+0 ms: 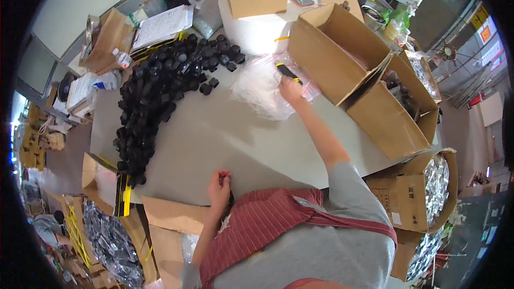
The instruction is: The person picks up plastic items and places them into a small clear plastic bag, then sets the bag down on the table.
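Observation:
My right hand point(290, 90) reaches over a pile of clear plastic bags point(259, 88) at the far middle of the table. Its fingers are curled down at the bags, right against a yellow and black utility knife point(288, 71); whether they grip a bag or the knife is hidden. By the table's near edge, close to my apron, my left hand point(219, 182) is closed with the fingertips together; what it holds, if anything, is too small to make out. To the left, a long heap of black plastic caps point(155, 91) spreads over the grey table point(214, 128).
Tall cardboard boxes point(332, 59) stand at the right. A small carton of silvery pieces point(256, 2) sits on a white round stand point(243, 29) at the back. Papers point(163, 25) lie back left. Boxes of shiny packets point(436, 190) flank me below the table.

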### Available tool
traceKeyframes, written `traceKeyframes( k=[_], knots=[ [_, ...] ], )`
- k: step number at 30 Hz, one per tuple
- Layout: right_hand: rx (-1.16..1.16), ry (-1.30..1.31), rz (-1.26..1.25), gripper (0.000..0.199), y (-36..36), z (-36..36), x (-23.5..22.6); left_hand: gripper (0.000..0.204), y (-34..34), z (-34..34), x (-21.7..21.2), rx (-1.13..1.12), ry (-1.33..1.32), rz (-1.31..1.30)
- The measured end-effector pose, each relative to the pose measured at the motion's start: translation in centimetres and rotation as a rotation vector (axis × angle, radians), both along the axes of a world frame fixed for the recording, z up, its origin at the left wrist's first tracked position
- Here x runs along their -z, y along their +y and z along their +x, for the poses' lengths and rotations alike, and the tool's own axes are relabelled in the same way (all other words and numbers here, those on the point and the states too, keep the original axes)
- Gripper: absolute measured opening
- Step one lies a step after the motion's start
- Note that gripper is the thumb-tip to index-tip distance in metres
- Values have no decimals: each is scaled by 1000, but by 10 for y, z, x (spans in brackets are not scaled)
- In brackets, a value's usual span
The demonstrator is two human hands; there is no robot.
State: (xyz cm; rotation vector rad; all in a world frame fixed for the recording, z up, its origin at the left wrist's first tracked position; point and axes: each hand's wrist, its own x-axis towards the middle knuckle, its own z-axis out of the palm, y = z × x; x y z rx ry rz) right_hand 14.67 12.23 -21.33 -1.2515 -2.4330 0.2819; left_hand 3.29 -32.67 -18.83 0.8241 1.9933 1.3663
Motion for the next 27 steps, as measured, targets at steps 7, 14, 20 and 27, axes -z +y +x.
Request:
traceKeyframes(
  k=[7, 14, 20, 27],
  knots=[
    [74, 255, -225, 39, 18, 16, 0, 14, 5, 9, -10, -91, 80, -7],
    [36, -66, -26, 46, 32, 14, 13, 14, 18, 7, -21, -28, 291, -87],
    [116, 754, -468, 12, 1, 26, -22, 21, 2, 5, -2, -63, 15, -44],
    [-758, 530, -95, 25, -210, -12, -104, 58, 42, 9, -39, 9, -169, 238]
  ],
)
